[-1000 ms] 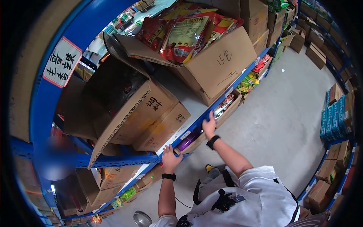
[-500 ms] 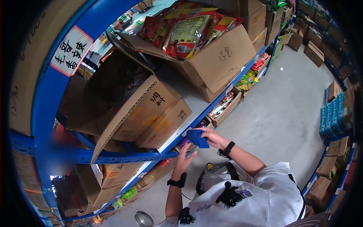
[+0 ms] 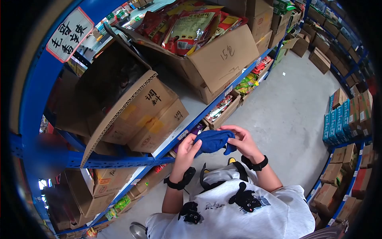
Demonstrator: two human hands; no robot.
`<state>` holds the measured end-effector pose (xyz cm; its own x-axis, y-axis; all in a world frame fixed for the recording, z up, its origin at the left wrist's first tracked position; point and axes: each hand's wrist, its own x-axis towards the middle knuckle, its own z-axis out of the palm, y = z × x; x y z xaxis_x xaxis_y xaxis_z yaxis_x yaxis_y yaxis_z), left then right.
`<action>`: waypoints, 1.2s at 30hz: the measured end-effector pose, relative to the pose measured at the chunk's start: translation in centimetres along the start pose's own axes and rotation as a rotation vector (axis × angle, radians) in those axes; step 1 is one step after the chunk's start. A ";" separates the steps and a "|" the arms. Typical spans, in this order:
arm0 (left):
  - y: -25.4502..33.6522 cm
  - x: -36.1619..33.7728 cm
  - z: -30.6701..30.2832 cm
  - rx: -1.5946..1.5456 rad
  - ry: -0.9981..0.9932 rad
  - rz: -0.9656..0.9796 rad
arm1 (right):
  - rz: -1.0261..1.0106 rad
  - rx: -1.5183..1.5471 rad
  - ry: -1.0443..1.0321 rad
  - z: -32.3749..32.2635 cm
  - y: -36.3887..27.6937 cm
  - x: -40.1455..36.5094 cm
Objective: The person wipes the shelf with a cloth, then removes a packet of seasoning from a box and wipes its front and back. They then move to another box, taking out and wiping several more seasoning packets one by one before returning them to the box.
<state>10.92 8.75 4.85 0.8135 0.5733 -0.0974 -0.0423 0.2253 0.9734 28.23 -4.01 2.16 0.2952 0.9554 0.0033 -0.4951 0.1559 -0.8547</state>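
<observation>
A blue cloth item (image 3: 213, 141), soft and crumpled, is held between both hands in front of my chest. My left hand (image 3: 186, 153) grips its left end with the fingers curled around it. My right hand (image 3: 243, 142) holds its right side, fingers over the top. Both wrists carry black bands. The hands hover just off the blue shelf edge (image 3: 187, 133), near the lower shelf boxes.
Blue metal racking stands at left with cardboard boxes (image 3: 151, 115); one open box (image 3: 215, 59) holds red and yellow snack packets. A handwritten sign (image 3: 69, 34) hangs on the upright. More boxes line the right wall (image 3: 346, 123). Grey concrete floor (image 3: 294, 119) runs between. A metal bowl (image 3: 137, 231) lies below.
Both hands left the shelf edge and came back toward my chest. The right hand picked up the blue cloth, and now the left hand grips it too.
</observation>
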 end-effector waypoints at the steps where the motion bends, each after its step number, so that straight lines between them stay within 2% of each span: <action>1: 0.0 0.0 -0.1 -0.004 0.001 -0.001 | 0.003 -0.002 0.001 0.3 -0.8 -0.2; 3: 0.6 -0.2 0.0 -0.033 -0.004 -0.085 | -0.040 -0.186 0.055 0.8 -1.9 -0.4; 5: -0.7 -0.1 -0.9 0.005 -0.005 -0.096 | -0.021 -0.201 0.090 0.8 -1.9 -0.1; 7: 0.3 -0.4 -0.4 -0.353 -0.017 -0.151 | -0.362 -0.908 0.241 0.4 -1.4 0.8; 8: 0.4 -0.5 -0.6 -0.355 -0.007 -0.146 | -0.506 -1.045 0.374 0.7 -1.1 1.3; 9: 0.3 -0.6 -0.9 -0.405 -0.031 -0.148 | -0.504 -1.043 0.361 0.6 -0.8 1.5; 11: 0.5 -0.9 -1.2 -0.459 -0.041 -0.142 | -0.310 -1.019 0.355 0.3 -0.2 1.8; 12: 0.7 -1.1 -1.1 -0.468 -0.048 -0.135 | -0.131 -1.016 0.293 0.3 0.1 1.9; 13: 0.9 -1.3 -1.1 -0.477 -0.054 -0.129 | -0.127 -1.016 0.278 -0.2 0.9 2.1; 15: 0.2 -1.6 -1.7 -0.474 -0.077 -0.119 | 0.139 -0.586 -0.027 -0.8 2.2 2.3; 16: -0.3 -1.6 -2.0 -0.476 -0.088 -0.100 | 0.213 -0.351 -0.006 -0.1 2.4 2.3; 21: 0.5 -2.5 -1.7 -0.534 -0.020 -0.081 | 0.041 -0.259 0.071 2.6 2.3 2.7; 23: 0.1 -2.8 -2.4 -0.570 -0.016 -0.081 | 0.007 -0.331 0.200 2.0 2.7 3.1; 27: -0.2 -3.3 -3.1 -0.652 -0.025 -0.082 | -0.079 -0.225 0.328 2.1 2.0 3.5; 28: -0.1 -3.4 -3.1 -0.653 -0.023 -0.081 | -0.008 -0.122 0.247 1.7 1.6 3.4; 31: 0.2 -3.5 -3.0 -0.542 0.005 -0.081 | 0.045 -0.073 0.136 2.4 0.5 3.1; 32: -0.2 -3.5 -3.1 -0.493 0.014 -0.141 | 0.112 -0.071 0.074 2.6 0.0 3.0; 33: -0.6 -3.5 -3.3 -0.445 0.023 -0.201 | 0.113 -0.071 0.074 3.1 -0.6 2.9; 35: -2.0 -3.6 -3.6 -0.364 0.039 -0.253 | 0.083 -0.087 -0.102 3.8 -1.3 2.8; 36: -2.7 -3.6 -3.7 -0.282 0.055 -0.303 | 0.102 -0.042 -0.125 3.6 -1.2 2.8</action>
<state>5.97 9.01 1.78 0.7818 0.4870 -0.3894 0.0312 0.5931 0.8045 26.73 -0.58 5.01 0.1400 0.9899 -0.0222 -0.4817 0.0485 -0.8750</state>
